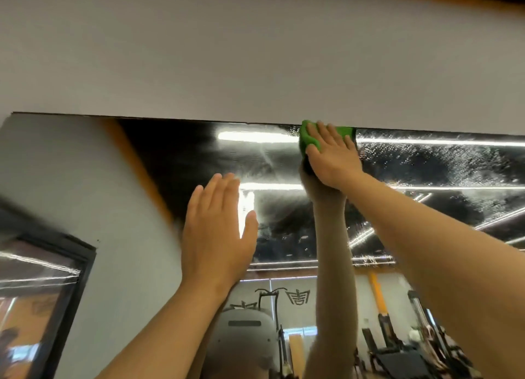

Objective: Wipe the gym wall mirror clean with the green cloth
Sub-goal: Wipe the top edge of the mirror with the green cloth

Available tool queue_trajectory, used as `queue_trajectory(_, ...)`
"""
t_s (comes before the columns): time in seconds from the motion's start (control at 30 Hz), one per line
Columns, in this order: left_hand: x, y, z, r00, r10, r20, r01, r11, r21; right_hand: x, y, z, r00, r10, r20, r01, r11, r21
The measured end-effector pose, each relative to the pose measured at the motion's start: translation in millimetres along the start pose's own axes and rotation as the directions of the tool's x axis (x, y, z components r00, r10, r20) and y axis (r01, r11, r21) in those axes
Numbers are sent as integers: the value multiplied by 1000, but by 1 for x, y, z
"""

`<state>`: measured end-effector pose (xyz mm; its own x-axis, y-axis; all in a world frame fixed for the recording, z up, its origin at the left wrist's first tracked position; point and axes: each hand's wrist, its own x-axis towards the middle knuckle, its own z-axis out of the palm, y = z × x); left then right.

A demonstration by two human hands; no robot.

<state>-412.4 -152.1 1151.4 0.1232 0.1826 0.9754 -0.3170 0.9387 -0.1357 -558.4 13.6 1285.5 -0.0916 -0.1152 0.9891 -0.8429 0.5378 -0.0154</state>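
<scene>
Right fingers [324, 133]: straight, slightly spread, laid flat on the green cloth [308, 140] so we press it evenly to the glass.
Green cloth: bunched under our right hand [332, 157], at the top edge of the mirror [426, 208], just below the wall [255, 66].
Left fingers [218, 188]: straight, close together, holding nothing.
Left hand [216, 231]: raised below and left of the cloth, probably for balance; we cannot tell if it touches the glass.
Droplets [412, 157]: thick to the right of the cloth; we judge that stretch unwiped.

head view, tilted upward, near mirror [426, 180]
</scene>
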Motion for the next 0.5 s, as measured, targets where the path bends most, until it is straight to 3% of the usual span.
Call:
queue_trajectory(0.07, 0, -1, 0, 1000, 1, -9, -1, 1000, 7, 9, -33, 7, 1000, 5, -19, -4, 1000, 31)
queue_trajectory(0.17, 0, 0, -2, 1000, -19, -14, 19, 1000, 15, 5, -71, 19, 980, -201, -7, 201, 979, 18)
queue_trajectory(0.3, 0, -1, -3, 1000, -27, 6, 27, 999, 17, -8, -48, 13, 929, -369, 27, 369, 929, 16)
queue_trajectory(0.37, 1, -2, -2, 1000, -24, 0, 24, 1000, 20, -5, -25, 6, 948, -316, 27, 316, 949, 5)
queue_trajectory(0.5, 1, -3, 0, 1000, -20, -5, 20, 1000, 19, 19, -24, 5, 998, -66, -18, 66, 998, 19)
